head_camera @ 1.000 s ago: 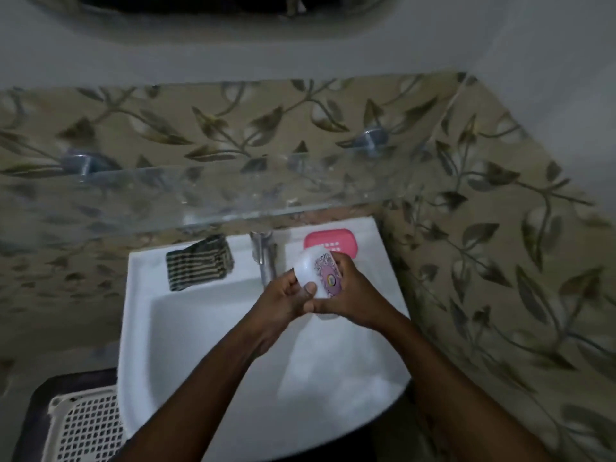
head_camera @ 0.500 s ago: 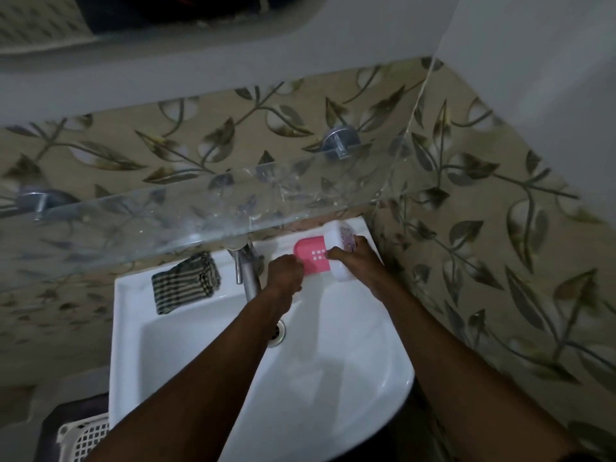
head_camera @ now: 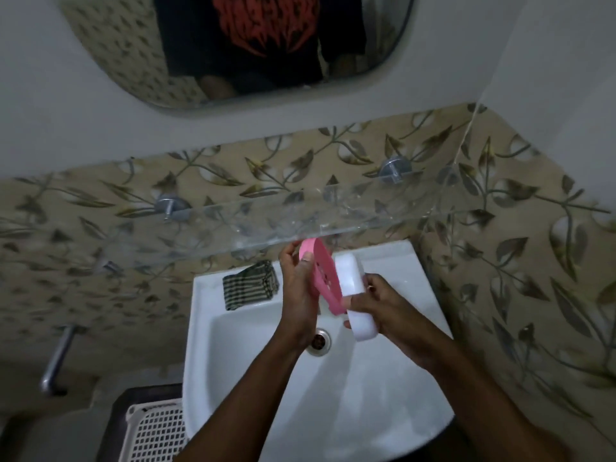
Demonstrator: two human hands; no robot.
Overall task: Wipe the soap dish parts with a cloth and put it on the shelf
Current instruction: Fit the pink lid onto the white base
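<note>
Half a second before, the pink tray (head_camera: 321,275) lay on the sink (head_camera: 383,395) rim; now the left hand (head_camera: 298,295) gripped it, lifted beside the white base (head_camera: 355,288) held by the right hand (head_camera: 383,305) — both parts up, the cloth (head_camera: 250,283) untouched, the shelf (head_camera: 233,228) bare above.

A striped cloth (head_camera: 250,284) lies folded on the white sink's (head_camera: 213,328) back rim.

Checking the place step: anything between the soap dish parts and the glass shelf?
Nothing visible. The left hand holds the pink tray, the right hand the white base, just below the front edge of the glass shelf. The cloth lies on the sink rim.
</note>
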